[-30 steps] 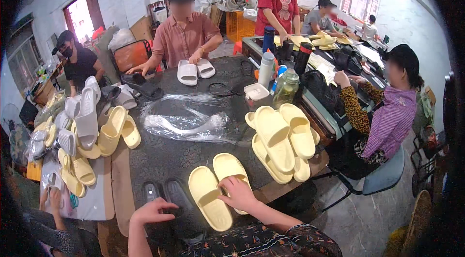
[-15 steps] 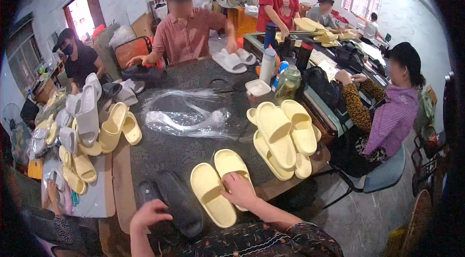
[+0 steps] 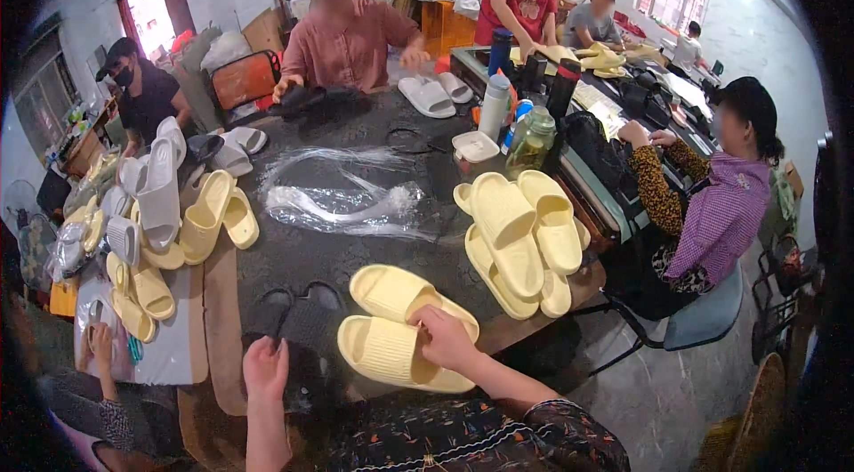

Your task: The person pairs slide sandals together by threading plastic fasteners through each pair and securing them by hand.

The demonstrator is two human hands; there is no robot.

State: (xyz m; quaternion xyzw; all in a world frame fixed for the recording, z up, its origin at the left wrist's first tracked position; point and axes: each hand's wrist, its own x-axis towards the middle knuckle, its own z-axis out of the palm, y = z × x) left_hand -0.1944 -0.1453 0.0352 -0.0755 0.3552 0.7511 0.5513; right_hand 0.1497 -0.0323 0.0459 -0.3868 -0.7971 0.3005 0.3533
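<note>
At the near edge of the table lies a pair of pale yellow slide slippers [image 3: 381, 349], one beside the other, with ribbed straps. My right hand [image 3: 442, 338] grips them where the two meet, fingers bent over the inner edges. To their left, a pair of black slippers [image 3: 311, 316] rests on the dark tabletop, partly in shadow. Beside these, my left hand [image 3: 265, 367] is raised with its fingers extended and nothing in it.
Yellow slippers [image 3: 505, 245] are stacked on the right. Clear plastic bags [image 3: 347, 205] lie mid-table; a jar [image 3: 532, 141] and bottles stand beyond. Grey and yellow slippers [image 3: 160, 196] crowd the left. Co-workers sit and stand around; another person's hand [image 3: 100, 346] is at lower left.
The yellow pair has turned from pointing away to lying sideways under my right hand. The black pair has shifted and turned, and my left hand has moved slightly. Across the table, a co-worker's hands have moved.
</note>
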